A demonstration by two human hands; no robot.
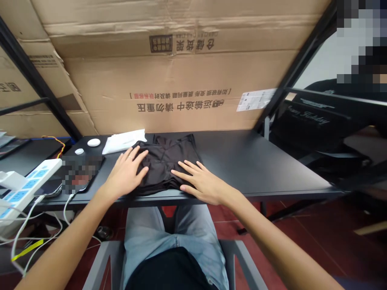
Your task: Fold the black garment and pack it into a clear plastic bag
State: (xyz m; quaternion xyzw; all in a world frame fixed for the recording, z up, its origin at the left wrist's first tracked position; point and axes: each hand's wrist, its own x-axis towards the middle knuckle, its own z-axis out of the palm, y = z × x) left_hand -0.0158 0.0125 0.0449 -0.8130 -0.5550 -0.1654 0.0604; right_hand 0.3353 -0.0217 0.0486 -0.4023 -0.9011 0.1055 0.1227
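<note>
A dark, smooth piece of fabric (166,159), perhaps a garment, lies spread on the black table (236,165) in front of me. Its exact kind cannot be made out. My left hand (128,171) rests flat on its left side, fingers spread, with a ring on one finger. On the right edge of the fabric lies my right hand (201,181), palm down and fingers stretched out. Neither hand grips anything. The cloth shows seams and a few wrinkles, and its near edge lies close to the table's front edge.
A white packet (123,141) lies behind my left hand. Left of it are a white round case (93,142), a phone (93,173) and a power strip (33,181) with cables. A large cardboard sheet (181,72) stands behind the table. Another person (317,112) sits at right.
</note>
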